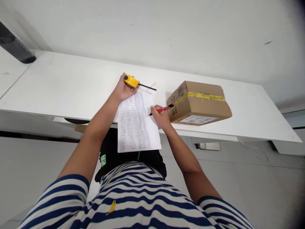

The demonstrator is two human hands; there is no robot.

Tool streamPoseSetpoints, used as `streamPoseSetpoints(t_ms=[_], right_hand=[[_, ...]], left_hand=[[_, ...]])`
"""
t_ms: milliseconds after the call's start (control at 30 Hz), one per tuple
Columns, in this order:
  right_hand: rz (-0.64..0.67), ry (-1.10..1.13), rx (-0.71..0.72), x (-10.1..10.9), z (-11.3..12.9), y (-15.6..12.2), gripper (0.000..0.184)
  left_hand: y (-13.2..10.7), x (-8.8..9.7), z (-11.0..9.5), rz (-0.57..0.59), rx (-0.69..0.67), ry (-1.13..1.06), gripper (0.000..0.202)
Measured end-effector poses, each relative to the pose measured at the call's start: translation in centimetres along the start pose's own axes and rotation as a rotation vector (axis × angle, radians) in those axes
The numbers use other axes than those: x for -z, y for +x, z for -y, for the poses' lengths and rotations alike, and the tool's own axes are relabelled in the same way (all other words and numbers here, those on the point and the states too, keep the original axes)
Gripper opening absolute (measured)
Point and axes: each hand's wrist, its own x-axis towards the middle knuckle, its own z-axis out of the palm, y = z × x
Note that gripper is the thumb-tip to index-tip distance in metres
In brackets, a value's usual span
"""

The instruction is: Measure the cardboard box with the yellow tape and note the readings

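My left hand [126, 90] is closed round a yellow tape measure [131, 81] with a dark strap trailing to the right. That hand rests at the top edge of a white sheet of paper [153, 136] covered in columns of handwriting. A red and black pen [163, 108] is gripped in my right hand [162, 117], its tip at the right part of the writing. Right beside this hand stands a closed cardboard box [207, 108] with yellow tape across it and a white label on its near side. The paper's lower part hangs past the table's front edge.
The long white table [71, 82] runs along a pale wall [166, 38]. A dark post [16, 44] stands at the far left. Under the table, a light flat object [209, 146] and a cable [256, 148] lie near the floor.
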Motion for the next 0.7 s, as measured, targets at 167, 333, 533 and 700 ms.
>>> streamPoseSetpoints(t_ms=[167,333,533,700], right_hand=[[0.054,0.011,-0.008,0.0,0.0,0.0,0.045],[0.073,0.029,-0.003,0.0,-0.1,0.0,0.046],[0.046,0.051,0.002,0.0,-0.2,0.0,0.047],[-0.002,0.051,-0.042,0.0,-0.2,0.0,0.046]], left_hand=[[-0.3,0.1,-0.1,0.026,-0.013,0.013,0.058],[-0.6,0.3,-0.4,0.023,-0.004,-0.01,0.061],[-1.2,0.0,-0.5,0.015,-0.008,0.003,0.064],[-1.3,-0.1,-0.4,0.039,-0.016,-0.01,0.064]])
